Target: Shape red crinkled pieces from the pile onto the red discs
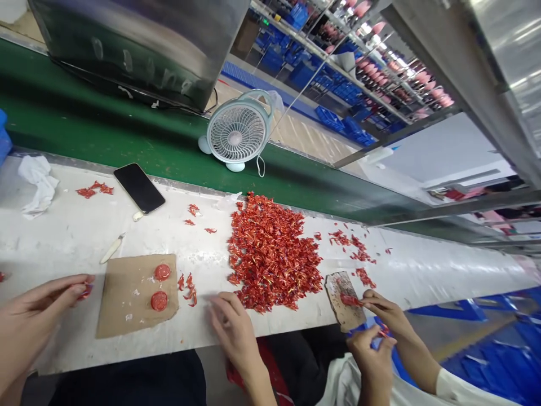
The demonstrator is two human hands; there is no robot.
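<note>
My left hand (46, 310) is closed in a pinch on a small red piece (87, 290), just left of a cardboard sheet (114, 299). Much of that piece is hidden by my fingertips. On the cardboard lie two round red discs (159, 301), with white scraps around them. Over the table's near edge, my right hand (236, 330) has its fingers loosely bent and apart, slightly blurred, with nothing visible in them. It is between a few loose red pieces (191, 293) and a big heap of small red pieces (274, 254).
A white-handled knife (112, 248) and a phone (139, 188) lie behind the cardboard. A small fan (236, 132) stands on the green strip (177, 138). To the right, a co-worker's hands (376, 349) handle red pieces by another cardboard piece (338, 293). Crumpled white tissue (38, 183) lies far left.
</note>
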